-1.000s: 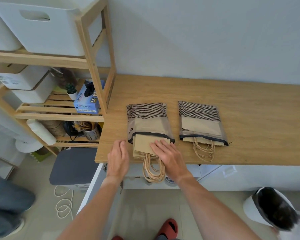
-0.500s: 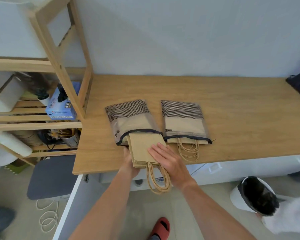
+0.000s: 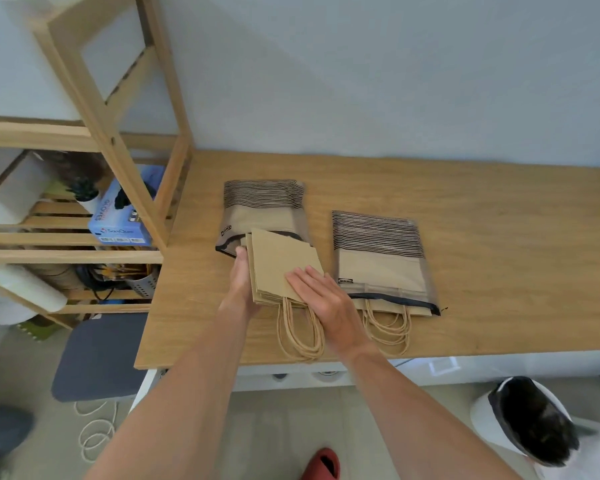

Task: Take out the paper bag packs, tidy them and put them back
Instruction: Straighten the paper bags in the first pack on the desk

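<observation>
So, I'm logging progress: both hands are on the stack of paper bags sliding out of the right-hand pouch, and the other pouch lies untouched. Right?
Not quite. In the head view the stack of paper bags under the left hand and right hand comes from the left pouch; the right pouch lies untouched.

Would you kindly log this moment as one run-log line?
left hand: grips bag stack edge | right hand: flat on stack | stack: half out of left pouch | right pouch: untouched
</observation>
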The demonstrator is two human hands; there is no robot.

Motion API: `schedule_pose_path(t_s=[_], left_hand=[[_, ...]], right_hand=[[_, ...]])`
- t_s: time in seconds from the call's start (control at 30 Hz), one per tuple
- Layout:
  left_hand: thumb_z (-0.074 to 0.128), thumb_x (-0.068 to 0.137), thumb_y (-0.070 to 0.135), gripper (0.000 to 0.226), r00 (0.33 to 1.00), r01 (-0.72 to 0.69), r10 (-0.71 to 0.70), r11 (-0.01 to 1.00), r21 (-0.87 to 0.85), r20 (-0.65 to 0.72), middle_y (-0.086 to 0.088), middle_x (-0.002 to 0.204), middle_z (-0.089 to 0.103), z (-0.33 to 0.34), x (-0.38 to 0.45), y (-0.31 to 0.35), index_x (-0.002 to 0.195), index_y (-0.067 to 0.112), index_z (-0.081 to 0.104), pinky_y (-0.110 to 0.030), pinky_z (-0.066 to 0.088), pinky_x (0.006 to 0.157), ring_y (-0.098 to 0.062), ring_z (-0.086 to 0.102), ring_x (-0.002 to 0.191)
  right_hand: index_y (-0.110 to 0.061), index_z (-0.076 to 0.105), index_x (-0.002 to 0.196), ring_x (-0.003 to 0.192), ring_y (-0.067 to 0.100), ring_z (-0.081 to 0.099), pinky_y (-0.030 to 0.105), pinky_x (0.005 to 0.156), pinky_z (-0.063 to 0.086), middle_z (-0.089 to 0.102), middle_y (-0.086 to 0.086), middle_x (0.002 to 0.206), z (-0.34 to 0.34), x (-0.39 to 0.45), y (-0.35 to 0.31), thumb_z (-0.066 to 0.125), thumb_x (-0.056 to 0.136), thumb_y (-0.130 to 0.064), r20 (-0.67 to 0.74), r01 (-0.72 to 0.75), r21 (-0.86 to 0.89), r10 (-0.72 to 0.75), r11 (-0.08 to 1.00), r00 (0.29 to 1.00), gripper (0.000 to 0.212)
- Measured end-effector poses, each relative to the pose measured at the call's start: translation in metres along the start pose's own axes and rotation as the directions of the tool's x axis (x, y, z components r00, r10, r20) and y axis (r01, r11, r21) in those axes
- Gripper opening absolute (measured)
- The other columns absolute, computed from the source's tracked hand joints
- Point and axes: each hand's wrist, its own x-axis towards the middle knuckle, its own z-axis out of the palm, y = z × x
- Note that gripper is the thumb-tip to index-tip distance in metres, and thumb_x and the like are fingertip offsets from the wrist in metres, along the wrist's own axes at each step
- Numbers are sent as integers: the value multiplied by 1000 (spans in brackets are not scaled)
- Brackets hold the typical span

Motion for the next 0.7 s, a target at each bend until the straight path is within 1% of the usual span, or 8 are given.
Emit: schedule_pose_path(t_s=[0.1, 0.2, 0.27, 0.37, 0.47, 0.53, 0.6, 0.7], left_hand=[[17, 95, 69, 78, 995, 38, -34, 998, -41, 90, -16, 117, 70, -4, -16, 4, 124, 14, 63, -39, 52, 81, -34, 64, 109], [38, 96, 59, 59, 982, 86, -94, 995, 59, 166, -15, 116, 70, -13, -36, 6, 122, 12, 64, -41, 52, 82, -33, 66, 109], [50, 98, 35, 37, 981, 126, -153, 968, 216, 116, -15, 110, 72, -19, -46, 7, 120, 8, 62, -37, 55, 74, -31, 69, 99], [51, 95, 8, 26, 995, 99, -96, 919, 382, -27, -15, 105, 69, -27, -53, 4, 120, 5, 56, -31, 54, 58, -26, 68, 87], [47, 93, -1, 18, 998, 27, 8, 869, 494, -69, -11, 96, 66, -28, -56, 8, 100, 12, 58, -29, 50, 55, -22, 63, 80], [44, 89, -6, 24, 991, -54, 116, 789, 611, -62, -11, 95, 66, -24, -54, 15, 93, 12, 60, -33, 54, 63, -24, 63, 83], [44, 87, -3, 28, 973, -111, 225, 647, 754, -51, -14, 109, 66, -16, -53, 22, 109, 5, 60, -40, 57, 80, -30, 63, 97], [46, 92, -2, 44, 939, -78, 335, 424, 902, -76, -20, 127, 52, 4, -64, 20, 135, 1, 41, -34, 46, 86, -37, 54, 115]], right_hand=[[-13, 53, 142, 136, 30, 49, 53, 109, 41, 56, 8, 143, 6, -3, 0, 26, 105, -51, 5, 3, -2, -3, 1000, 1000, 60], [-17, 49, 144, 136, 28, 48, 53, 105, 46, 56, 5, 144, 18, -15, -6, 58, 98, -24, 3, 6, 6, -6, 1000, 1000, 47], [-17, 48, 144, 134, 28, 50, 50, 103, 49, 56, 5, 143, 28, -27, -13, 66, 92, -16, 16, 2, 30, -3, 1000, 1000, 55], [-18, 47, 146, 135, 24, 49, 45, 101, 52, 54, 3, 144, 39, -43, -27, 73, 87, -11, 42, -7, 22, 6, 1000, 999, 64], [-20, 23, 156, 148, 17, 28, 41, 114, 38, 35, 3, 158, 45, -46, -39, 70, 90, -9, 161, -51, 64, 40, 997, 986, 82], [-22, 2, 159, 152, 13, 10, 38, 122, 23, 13, 0, 165, 46, -45, -42, 61, 94, -16, 287, -49, 71, 27, 996, 958, 88], [-25, -14, 157, 153, 12, 2, 37, 124, 15, -2, -3, 166, 47, -43, -40, 69, 88, -17, 387, -26, 21, 16, 999, 922, 108], [-30, -12, 157, 151, 12, 0, 37, 124, 7, -7, -8, 166, 38, -37, -35, 70, 81, -8, 464, -54, 1, 48, 999, 885, 114]])
